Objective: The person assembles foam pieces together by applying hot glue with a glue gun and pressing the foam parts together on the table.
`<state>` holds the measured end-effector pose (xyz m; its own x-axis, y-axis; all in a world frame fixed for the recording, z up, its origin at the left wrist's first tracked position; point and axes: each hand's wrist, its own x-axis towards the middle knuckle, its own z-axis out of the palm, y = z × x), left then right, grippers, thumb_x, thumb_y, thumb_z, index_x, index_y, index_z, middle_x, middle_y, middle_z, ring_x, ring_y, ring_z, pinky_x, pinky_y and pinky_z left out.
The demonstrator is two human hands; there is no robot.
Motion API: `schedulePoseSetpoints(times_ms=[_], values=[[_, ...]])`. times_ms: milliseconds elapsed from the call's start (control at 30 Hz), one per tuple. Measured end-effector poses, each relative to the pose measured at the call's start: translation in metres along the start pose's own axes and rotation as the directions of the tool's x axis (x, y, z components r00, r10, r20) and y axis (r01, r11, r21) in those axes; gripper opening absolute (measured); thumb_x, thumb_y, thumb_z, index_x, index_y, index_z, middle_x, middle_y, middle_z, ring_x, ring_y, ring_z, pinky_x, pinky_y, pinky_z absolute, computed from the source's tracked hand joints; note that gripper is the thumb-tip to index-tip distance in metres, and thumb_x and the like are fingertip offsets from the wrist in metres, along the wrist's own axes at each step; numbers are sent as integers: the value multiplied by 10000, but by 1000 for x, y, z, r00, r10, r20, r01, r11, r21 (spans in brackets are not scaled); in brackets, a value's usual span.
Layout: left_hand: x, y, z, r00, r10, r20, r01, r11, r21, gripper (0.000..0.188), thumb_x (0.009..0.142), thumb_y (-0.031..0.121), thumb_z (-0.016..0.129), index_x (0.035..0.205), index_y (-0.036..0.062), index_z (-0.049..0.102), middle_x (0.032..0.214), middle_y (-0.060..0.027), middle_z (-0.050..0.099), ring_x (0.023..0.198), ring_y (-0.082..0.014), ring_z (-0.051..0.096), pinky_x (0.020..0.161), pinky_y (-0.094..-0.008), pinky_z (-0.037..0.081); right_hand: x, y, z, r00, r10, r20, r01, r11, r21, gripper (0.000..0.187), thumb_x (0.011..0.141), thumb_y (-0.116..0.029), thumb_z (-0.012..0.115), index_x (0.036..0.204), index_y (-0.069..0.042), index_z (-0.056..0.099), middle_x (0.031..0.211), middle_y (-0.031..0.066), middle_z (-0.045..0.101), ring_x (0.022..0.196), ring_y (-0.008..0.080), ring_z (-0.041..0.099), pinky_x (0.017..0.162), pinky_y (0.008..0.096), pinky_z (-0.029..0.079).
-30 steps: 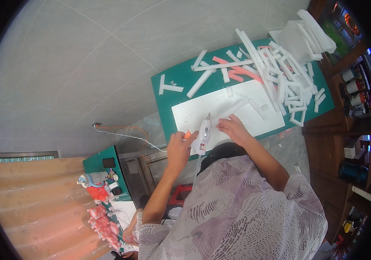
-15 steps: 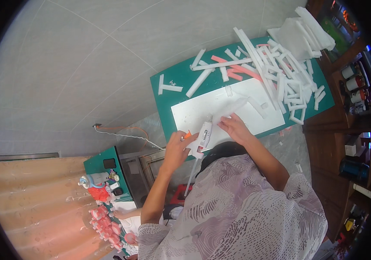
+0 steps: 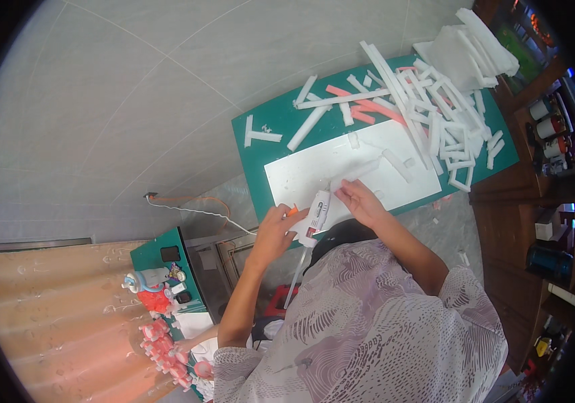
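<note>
My left hand (image 3: 275, 234) is wrapped around a white hot glue gun (image 3: 314, 220) with an orange trigger. A long translucent glue stick (image 3: 293, 279) juts from the gun's rear toward my body. The gun's front end is close to the near end of a white foam strip (image 3: 360, 172); whether they touch I cannot tell. My right hand (image 3: 362, 203) pinches that strip near this end, over a white board (image 3: 294, 176). A shorter white foam piece (image 3: 397, 164) lies on the board beyond the strip.
The green table (image 3: 252, 161) carries loose white foam strips, pink strips (image 3: 372, 106) and a pile of foam frames (image 3: 458, 138). Foam sheets (image 3: 465, 57) stack at its far right corner. Left, a second table holds pink items (image 3: 161, 346), with another person's hand (image 3: 185, 345) beside them.
The glue gun has shifted slightly down toward me. The foam strip's near end now sits over the spot where the gun's tip showed before. Both hands keep their holds.
</note>
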<state>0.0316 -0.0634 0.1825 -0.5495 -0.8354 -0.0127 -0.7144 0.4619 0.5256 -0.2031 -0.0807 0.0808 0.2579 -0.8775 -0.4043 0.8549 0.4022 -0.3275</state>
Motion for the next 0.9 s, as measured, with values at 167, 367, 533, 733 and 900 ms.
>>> schedulePoseSetpoints(times_ms=[167, 367, 533, 733, 900], values=[[0, -1, 0, 1000, 5, 16, -5, 1000, 1, 601, 609, -43, 686, 1172, 152, 601, 933, -95, 505, 871, -280, 493, 772, -362, 423, 5, 4, -7, 1000, 22, 1, -22, 999, 49, 139, 911, -63, 525, 1007, 25, 477, 1041, 97, 504, 1016, 171, 519, 962, 291, 451], [-2, -1, 3, 999, -1, 47, 3, 999, -38, 613, 608, -48, 675, 1183, 148, 594, 935, -94, 506, 872, -280, 491, 774, -362, 422, 9, 1, -8, 999, 22, -30, -19, 996, 92, 133, 921, -61, 508, 996, 48, 488, 1060, 111, 511, 1016, 181, 527, 970, 276, 448], [-6, 1, 11, 995, 22, 93, -16, 998, -63, 607, 605, -60, 645, 1178, 133, 595, 930, -96, 508, 870, -287, 492, 779, -362, 420, 18, -19, -11, 999, -23, -31, 29, 974, 225, 114, 901, -59, 549, 979, 14, 512, 999, 130, 584, 999, 194, 570, 882, 254, 510], [-14, -20, 32, 992, -91, -88, 59, 947, -316, 506, 668, -30, 640, 1163, 54, 585, 897, -116, 529, 849, -276, 526, 761, -326, 431, 12, -38, -25, 997, 42, 72, -50, 993, 106, 160, 868, -44, 588, 1008, 3, 528, 1050, 96, 559, 1044, 205, 536, 904, 301, 459], [-11, -25, 42, 952, -274, -135, 178, 856, -486, 344, 801, 32, 628, 1142, 17, 580, 886, -124, 563, 804, -206, 551, 723, -287, 439, 9, -46, -31, 987, -30, 157, 37, 999, -37, 241, 853, -18, 585, 1080, -38, 507, 1109, 84, 555, 1066, 206, 527, 894, 312, 433]])
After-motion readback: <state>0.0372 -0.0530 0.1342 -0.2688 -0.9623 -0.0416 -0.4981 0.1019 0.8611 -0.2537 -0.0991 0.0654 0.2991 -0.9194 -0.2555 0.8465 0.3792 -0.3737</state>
